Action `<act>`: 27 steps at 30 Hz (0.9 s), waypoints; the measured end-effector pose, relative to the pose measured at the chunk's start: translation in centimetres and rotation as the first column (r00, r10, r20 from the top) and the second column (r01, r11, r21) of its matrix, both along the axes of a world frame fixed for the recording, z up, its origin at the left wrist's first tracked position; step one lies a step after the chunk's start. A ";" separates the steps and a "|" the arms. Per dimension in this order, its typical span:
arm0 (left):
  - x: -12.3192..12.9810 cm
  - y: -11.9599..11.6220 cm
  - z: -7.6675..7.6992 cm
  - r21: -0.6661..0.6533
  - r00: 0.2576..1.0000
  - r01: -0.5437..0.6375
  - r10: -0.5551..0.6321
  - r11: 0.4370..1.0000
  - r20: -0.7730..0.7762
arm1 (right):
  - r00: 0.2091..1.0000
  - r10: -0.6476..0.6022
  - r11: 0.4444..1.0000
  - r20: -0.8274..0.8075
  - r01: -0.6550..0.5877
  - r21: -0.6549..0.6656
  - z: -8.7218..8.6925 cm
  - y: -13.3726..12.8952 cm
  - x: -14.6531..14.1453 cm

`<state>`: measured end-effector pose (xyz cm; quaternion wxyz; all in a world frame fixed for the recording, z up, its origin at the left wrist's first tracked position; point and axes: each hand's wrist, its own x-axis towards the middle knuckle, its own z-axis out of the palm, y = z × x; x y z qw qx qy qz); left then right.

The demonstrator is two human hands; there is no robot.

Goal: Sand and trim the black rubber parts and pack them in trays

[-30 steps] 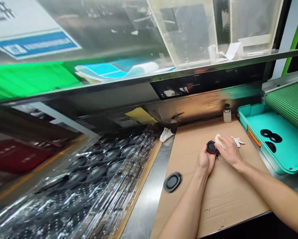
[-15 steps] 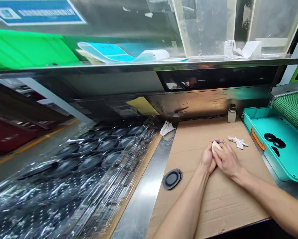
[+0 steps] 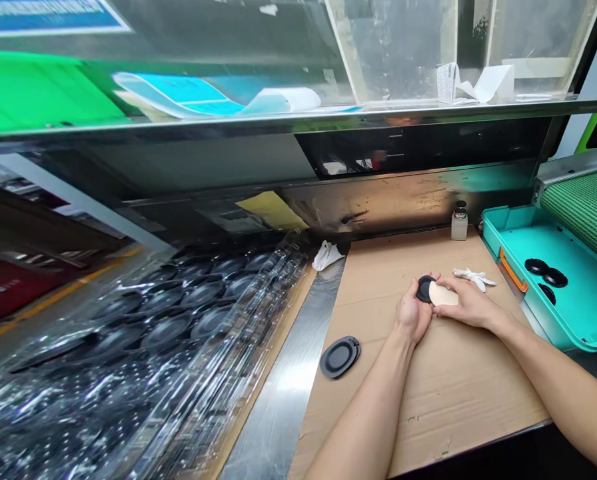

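My left hand (image 3: 412, 311) holds a small black round part (image 3: 425, 289) by its edge, above the cardboard sheet (image 3: 428, 393). My right hand (image 3: 471, 304) grips a cream pad (image 3: 443, 294), pressed against the black part's face. Part of the black piece is hidden by the pad and my fingers. A flat black oval ring (image 3: 340, 357) lies on the cardboard to the left of my hands. White crumpled cloth (image 3: 473, 277) lies just beyond my right hand.
A teal tray (image 3: 568, 300) with three black round parts sits to the right, beside a green ribbed belt (image 3: 588, 213). A small glass bottle (image 3: 459, 223) stands at the cardboard's back edge. Stacked clear trays of black discs (image 3: 178, 313) lie left, past a steel strip (image 3: 288, 373).
My hands have drawn slightly apart, and the black part, mostly covered half a second ago, shows again. The pad now lies flatter against it. The view has shifted slightly.
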<state>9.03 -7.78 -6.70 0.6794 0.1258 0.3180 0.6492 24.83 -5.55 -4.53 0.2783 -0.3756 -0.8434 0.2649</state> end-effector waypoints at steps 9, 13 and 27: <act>0.4 0.3 -1.0 0.057 1.000 0.012 -0.011 0.998 -0.025 | 0.973 -0.151 0.987 -0.175 0.138 -0.086 -0.3 0.4 -1.9; 0.1 0.1 -0.9 0.036 0.999 0.043 -0.042 0.998 -0.016 | 0.971 -0.097 0.956 -0.219 0.030 -0.290 -0.7 0.8 -2.1; 0.3 0.2 -0.4 -0.010 0.999 0.036 -0.036 0.999 0.023 | 0.900 -0.400 0.916 0.175 0.388 0.100 -0.4 -0.1 -3.3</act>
